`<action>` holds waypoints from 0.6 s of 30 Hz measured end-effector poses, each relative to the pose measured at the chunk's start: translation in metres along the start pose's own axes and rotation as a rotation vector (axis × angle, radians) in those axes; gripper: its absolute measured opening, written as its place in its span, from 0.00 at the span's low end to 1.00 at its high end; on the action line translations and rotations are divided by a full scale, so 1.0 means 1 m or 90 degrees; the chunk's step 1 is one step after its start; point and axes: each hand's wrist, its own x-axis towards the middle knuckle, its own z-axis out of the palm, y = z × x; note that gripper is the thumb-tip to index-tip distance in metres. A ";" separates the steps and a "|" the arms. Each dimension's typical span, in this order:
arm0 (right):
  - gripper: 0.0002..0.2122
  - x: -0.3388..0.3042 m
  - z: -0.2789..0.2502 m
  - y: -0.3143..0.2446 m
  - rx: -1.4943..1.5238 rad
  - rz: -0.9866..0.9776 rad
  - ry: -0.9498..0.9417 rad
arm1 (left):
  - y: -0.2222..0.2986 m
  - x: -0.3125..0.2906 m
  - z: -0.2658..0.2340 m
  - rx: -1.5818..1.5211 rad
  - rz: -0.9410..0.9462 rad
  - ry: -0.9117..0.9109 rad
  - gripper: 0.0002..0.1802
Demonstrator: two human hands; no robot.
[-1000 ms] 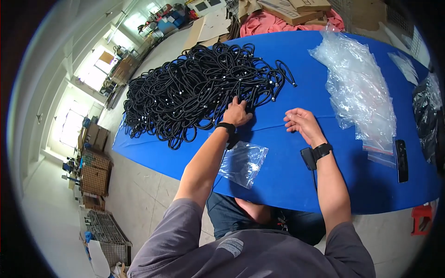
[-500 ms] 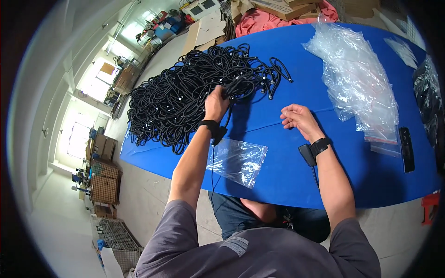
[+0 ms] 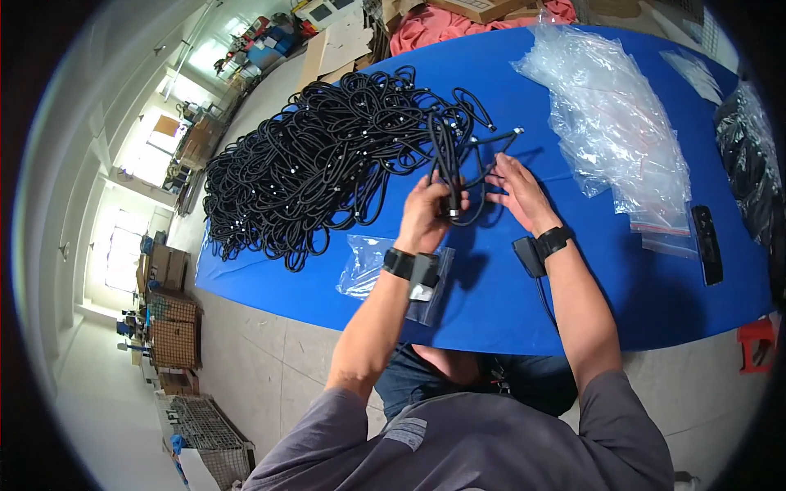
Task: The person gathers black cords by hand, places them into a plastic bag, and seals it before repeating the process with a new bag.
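Observation:
My left hand (image 3: 424,217) is closed round a few looped black cords (image 3: 446,155) with silver metal ends, held above the blue-covered table (image 3: 508,311). Just right of them is my right hand (image 3: 520,196), its fingers apart and curved toward the cords. Whether its fingertips touch a cord I cannot tell. To the left spreads a large tangled pile of similar black cords (image 3: 286,172). A flat clear plastic bag (image 3: 360,266) lies below the pile, partly covered by my left wrist.
Several clear plastic bags (image 3: 614,114) lie stacked at the right of the table. Beside them are a slim black device (image 3: 707,245) and a bag with black contents (image 3: 745,164). A red stool (image 3: 757,344) stands at the right edge. Cardboard (image 3: 340,41) lies beyond the table.
My left hand has moved right and nearer from the pile, bringing cords with it. My right hand has moved slightly up toward them. The whole view has shifted a little.

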 end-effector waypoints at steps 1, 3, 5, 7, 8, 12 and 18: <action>0.26 0.000 -0.002 0.000 0.015 0.008 -0.001 | -0.010 -0.004 0.001 -0.003 -0.001 0.000 0.17; 0.26 0.004 -0.002 0.000 -0.016 0.021 -0.004 | -0.025 -0.008 -0.008 0.355 0.097 0.068 0.23; 0.27 0.003 -0.008 0.001 -0.074 0.047 0.013 | -0.032 -0.015 -0.021 0.535 0.139 0.099 0.26; 0.27 0.001 -0.008 0.001 -0.114 0.032 0.023 | -0.020 -0.027 -0.046 0.814 0.306 0.033 0.35; 0.27 -0.001 -0.007 0.000 -0.155 0.016 0.033 | -0.017 -0.036 -0.056 0.952 0.391 -0.002 0.39; 0.29 -0.006 0.000 -0.003 -0.228 0.010 0.014 | -0.010 -0.086 -0.095 1.216 0.364 0.096 0.45; 0.31 -0.009 0.002 -0.003 -0.258 0.004 0.000 | -0.002 -0.117 -0.114 1.291 0.097 0.145 0.48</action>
